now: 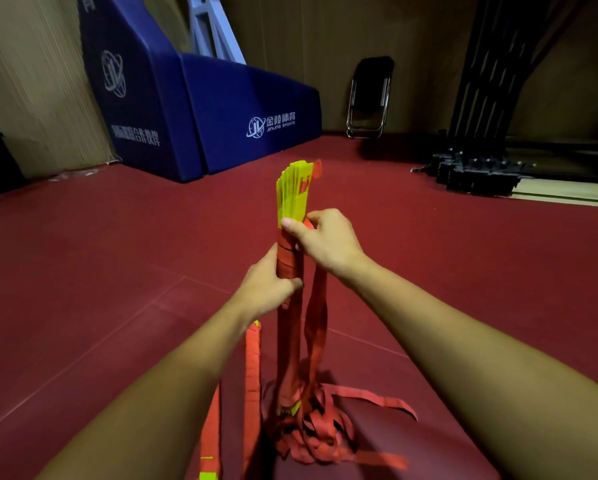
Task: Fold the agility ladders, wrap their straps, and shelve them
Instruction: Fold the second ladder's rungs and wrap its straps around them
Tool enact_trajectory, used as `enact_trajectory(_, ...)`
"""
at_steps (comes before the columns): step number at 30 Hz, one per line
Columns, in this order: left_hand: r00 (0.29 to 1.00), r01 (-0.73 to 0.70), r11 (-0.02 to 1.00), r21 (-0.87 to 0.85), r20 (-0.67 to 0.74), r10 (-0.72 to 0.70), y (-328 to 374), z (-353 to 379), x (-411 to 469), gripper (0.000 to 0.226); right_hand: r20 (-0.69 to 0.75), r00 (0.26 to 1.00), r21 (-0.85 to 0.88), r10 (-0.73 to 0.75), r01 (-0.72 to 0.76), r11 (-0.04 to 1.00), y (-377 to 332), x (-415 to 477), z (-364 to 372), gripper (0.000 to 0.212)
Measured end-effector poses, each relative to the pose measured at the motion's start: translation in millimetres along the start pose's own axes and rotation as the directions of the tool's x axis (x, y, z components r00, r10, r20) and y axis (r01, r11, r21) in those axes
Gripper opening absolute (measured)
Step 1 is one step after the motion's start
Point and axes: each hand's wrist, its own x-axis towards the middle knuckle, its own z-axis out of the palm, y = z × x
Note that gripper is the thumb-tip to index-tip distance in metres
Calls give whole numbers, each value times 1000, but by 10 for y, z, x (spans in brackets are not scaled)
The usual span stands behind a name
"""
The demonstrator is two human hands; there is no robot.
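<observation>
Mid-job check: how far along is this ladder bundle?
Done: the yellow rungs are stacked into one upright bundle, with several turns of red strap around its middle. In hand: the left hand grips the bundle at the wrap's lower end while the right hand holds the strap at the top turn. Left: the loose strap pile on the floor is unwrapped; no shelf is in view.

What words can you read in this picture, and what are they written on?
"金陵体育": white, on the right face of the blue pad, beside a round logo.
"JINLING SPORTS": just under it, on the same pad.
White Chinese line on the pad's left face: too blurred to read.
Red marks on the yellow rungs: too small to read.
</observation>
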Motion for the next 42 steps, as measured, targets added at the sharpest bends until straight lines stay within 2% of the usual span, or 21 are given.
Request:
enact_trajectory(2,994,20,980,-196,112,2,-1,-13,14,48,37,999,19,-18,18,1000,24,-7,2,45)
enact_trajectory(3,992,40,972,-232,126,-11,-17,-13,28,51,59,998,24,-18,17,1000,36,-4,-1,44)
enact_trajectory(6,998,31,969,-247,53,-18,-91,3,65,55,96,995,69,-1,-5,998,71,24,-12,45)
enact_trajectory(10,995,48,997,-53,-84,-52,-161,37,57,62,105,992,84,66,-75,994,88,22,-65,47)
enact_trajectory(14,983,112,983,143,-159,-89,-117,53,42,72,44,994,0,97,-97,995,48,5,-46,72)
enact_trajectory(17,980,143,944,297,-178,-92,-68,55,35,70,-40,991,-49,125,-127,991,30,-21,1,64)
enact_trajectory(19,982,112,951,289,-178,-62,-33,48,31,66,-86,991,-44,107,-111,993,9,-30,3,57)
enact_trajectory(23,998,63,998,-3,-18,-63,-28,5,79,58,-115,992,18,51,-50,999,-3,-8,-12,53)
enact_trajectory(26,999,36,998,-60,8,-35,-87,-5,92,53,-100,992,40,80,-76,996,43,-4,1,55)
enact_trajectory(28,998,26,1000,-13,-49,-27,-111,9,56,53,-89,989,49,121,-117,992,43,-30,1,56)
enact_trajectory(32,966,82,969,231,-257,-20,-57,22,-34,50,-80,985,-3,153,-154,988,37,-58,66,59)
enact_trajectory(35,937,139,930,341,-349,-12,41,42,-80,49,-111,981,-25,160,-164,986,-6,-77,91,78)
enact_trajectory(37,933,163,911,379,-359,-17,97,56,-114,50,-119,981,-51,153,-160,986,-44,-99,102,81)
enact_trajectory(39,939,164,898,408,-342,-16,114,81,-138,47,-151,978,-88,144,-158,984,-64,-114,115,73)
enact_trajectory(42,954,91,924,370,-300,26,117,84,-147,39,-180,978,-96,109,-128,987,-59,-101,109,62)
